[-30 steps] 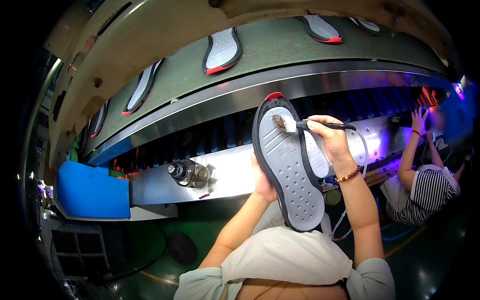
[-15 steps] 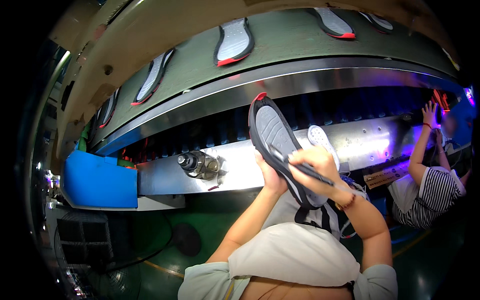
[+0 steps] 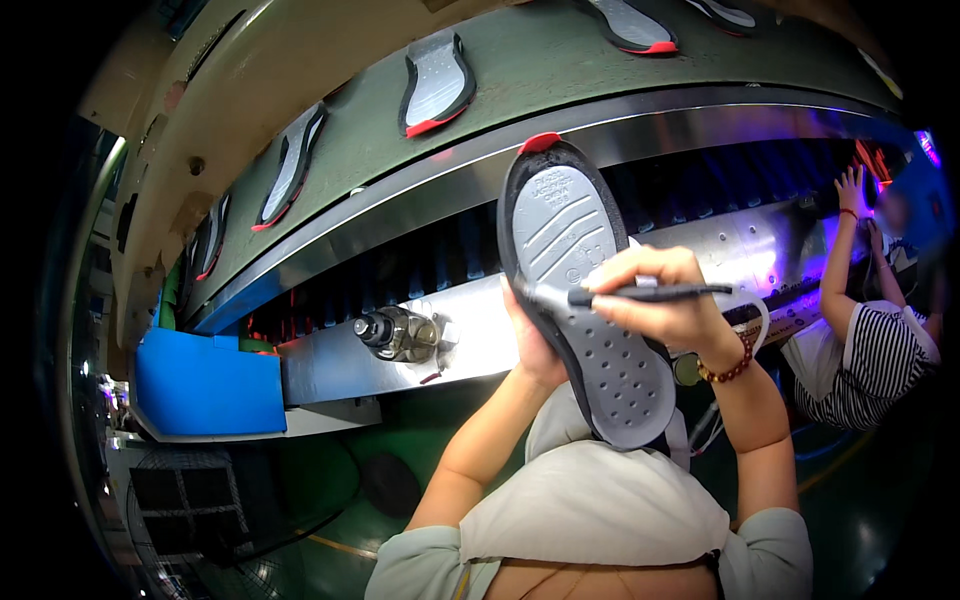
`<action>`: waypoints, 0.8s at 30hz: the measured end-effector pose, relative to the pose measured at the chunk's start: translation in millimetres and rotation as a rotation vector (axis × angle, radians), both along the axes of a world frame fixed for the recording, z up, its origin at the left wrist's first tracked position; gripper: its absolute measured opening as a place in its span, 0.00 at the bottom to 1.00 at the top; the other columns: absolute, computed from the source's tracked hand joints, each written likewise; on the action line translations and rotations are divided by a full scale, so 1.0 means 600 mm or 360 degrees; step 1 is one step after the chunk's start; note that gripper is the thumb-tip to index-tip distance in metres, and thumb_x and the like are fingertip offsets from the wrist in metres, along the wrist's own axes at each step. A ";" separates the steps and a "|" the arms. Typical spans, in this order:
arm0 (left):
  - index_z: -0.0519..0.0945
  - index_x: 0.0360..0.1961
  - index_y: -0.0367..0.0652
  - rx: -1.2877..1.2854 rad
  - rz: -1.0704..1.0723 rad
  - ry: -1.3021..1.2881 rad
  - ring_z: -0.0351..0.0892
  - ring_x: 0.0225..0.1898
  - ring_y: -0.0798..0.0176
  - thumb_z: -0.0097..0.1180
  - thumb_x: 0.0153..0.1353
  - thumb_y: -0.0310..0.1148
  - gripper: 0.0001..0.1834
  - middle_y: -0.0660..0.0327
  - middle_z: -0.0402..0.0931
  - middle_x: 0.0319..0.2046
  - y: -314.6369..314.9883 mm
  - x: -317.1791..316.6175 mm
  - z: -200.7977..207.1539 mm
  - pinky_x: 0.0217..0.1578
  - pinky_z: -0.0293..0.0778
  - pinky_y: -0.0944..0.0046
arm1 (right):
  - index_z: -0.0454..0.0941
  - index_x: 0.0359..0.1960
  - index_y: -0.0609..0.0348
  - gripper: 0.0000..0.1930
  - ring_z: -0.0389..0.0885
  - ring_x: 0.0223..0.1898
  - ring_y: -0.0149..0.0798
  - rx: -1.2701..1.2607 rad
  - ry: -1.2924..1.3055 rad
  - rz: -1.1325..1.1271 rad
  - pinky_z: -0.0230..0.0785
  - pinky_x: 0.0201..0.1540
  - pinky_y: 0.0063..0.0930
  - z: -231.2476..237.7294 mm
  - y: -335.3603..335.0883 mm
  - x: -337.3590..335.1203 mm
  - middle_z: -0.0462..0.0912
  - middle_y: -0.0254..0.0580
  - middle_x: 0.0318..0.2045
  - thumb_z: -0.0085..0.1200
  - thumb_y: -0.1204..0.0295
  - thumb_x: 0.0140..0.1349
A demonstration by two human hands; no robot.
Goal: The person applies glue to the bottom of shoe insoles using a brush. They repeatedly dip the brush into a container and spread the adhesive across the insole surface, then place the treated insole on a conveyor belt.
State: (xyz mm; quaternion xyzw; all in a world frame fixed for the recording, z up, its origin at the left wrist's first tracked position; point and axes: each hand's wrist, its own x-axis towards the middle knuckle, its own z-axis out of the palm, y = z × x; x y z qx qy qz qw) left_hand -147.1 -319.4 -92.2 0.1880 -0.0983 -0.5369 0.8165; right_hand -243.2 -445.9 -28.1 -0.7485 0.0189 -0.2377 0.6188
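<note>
A grey and black shoe sole (image 3: pixel 565 235) with a red tip stands tilted in front of me, its grey face toward me. My left hand (image 3: pixel 537 340) is closed on the sole's left edge, thumb on its side, most fingers hidden behind. My right hand (image 3: pixel 665 300) pinches a black-handled brush (image 3: pixel 650 293). The brush's pale tip touches the sole near the middle of its left edge. From the handle's rear end a whitish tube curves down past my wrist.
Several similar soles (image 3: pixel 437 85) lie on a green conveyor belt (image 3: pixel 365 130) behind a metal rail (image 3: pixel 420 165). A glass-and-metal jar-like fitting (image 3: pixel 398 333) sits on the metal ledge (image 3: pixel 330 365). At left are a blue box (image 3: pixel 210 380) and a fan (image 3: pixel 190 510). Another person (image 3: pixel 865 350) works at right.
The sole has come up and turned its grey face more toward me. My right hand has moved slightly right and up, and the brush handle now lies nearly level.
</note>
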 end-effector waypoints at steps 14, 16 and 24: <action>0.51 0.58 0.42 0.0152 0.0314 -0.0325 0.62 0.51 0.44 0.27 0.47 0.71 0.48 0.47 0.57 0.54 -0.004 0.036 -0.006 0.51 0.60 0.50 | 0.78 0.28 0.65 0.09 0.76 0.30 0.29 0.0700 0.0132 0.0252 0.67 0.38 0.20 -0.001 -0.006 -0.042 0.79 0.42 0.28 0.58 0.80 0.43; 0.50 0.58 0.41 0.0063 0.0333 -0.0308 0.62 0.50 0.42 0.28 0.45 0.72 0.50 0.43 0.56 0.53 -0.014 0.036 0.006 0.50 0.61 0.48 | 0.77 0.28 0.65 0.08 0.76 0.30 0.29 0.0512 0.0169 0.0203 0.67 0.38 0.22 -0.007 -0.004 -0.039 0.79 0.43 0.28 0.58 0.80 0.43; 0.50 0.58 0.41 -0.0302 0.0330 -0.0303 0.63 0.48 0.40 0.32 0.45 0.72 0.50 0.37 0.57 0.50 -0.018 0.048 0.042 0.48 0.61 0.47 | 0.78 0.26 0.65 0.08 0.77 0.32 0.34 0.0515 0.0101 0.0144 0.67 0.39 0.22 -0.016 0.003 -0.053 0.79 0.47 0.29 0.59 0.81 0.41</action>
